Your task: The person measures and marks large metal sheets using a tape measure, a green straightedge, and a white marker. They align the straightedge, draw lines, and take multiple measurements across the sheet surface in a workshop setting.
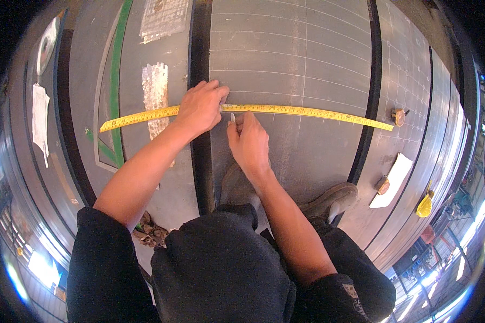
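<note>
Workshop floor, grey steel plate [307, 64] scribed with a white grid, dark gaps between adjacent plates. Yellow tape measure [285, 110] stretched flat across the plate, left end over the neighbouring sheet, tape case [397, 116] at the far right; left hand [199, 106] palm down, fingers pressed on the tape near the plate edge, right hand [248, 141] just below the tape, closed around a small white marking stick [232, 117], tip at the tape edge. White paper [392, 180] well right, two shoes [328, 200] on the plate below the hands.
</note>
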Tool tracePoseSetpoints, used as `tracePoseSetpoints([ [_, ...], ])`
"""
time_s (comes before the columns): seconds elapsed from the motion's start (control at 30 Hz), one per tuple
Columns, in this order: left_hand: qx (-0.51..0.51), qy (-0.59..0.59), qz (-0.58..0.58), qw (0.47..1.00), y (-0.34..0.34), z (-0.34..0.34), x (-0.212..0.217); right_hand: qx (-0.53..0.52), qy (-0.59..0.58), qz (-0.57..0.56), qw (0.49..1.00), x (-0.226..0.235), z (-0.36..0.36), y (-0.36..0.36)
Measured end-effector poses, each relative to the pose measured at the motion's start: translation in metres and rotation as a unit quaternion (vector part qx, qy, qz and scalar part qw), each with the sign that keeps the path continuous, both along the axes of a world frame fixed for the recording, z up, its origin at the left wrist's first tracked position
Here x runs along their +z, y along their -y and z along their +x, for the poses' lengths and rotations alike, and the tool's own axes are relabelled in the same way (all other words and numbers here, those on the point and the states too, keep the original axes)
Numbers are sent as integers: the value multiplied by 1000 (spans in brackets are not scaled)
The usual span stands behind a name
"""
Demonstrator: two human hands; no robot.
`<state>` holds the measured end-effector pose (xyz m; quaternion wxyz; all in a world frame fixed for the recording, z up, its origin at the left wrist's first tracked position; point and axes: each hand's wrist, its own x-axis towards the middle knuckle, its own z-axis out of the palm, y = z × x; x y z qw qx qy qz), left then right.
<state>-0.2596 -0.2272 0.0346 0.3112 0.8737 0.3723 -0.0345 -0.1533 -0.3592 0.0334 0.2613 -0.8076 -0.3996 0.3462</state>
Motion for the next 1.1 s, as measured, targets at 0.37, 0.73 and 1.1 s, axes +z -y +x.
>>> tracePoseSetpoints([
  [0.37,5,13,13,1000,1,-2,-5,7,-8,10,1000,-5,-1,-7],
  [0.73,6,19,2,1000,-1,0,-2,54,74,-67,993,5,-8,-21],
  [1.1,3,14,26,1000,1,0,-7,142,215,-184,948,102,111,-43],
])
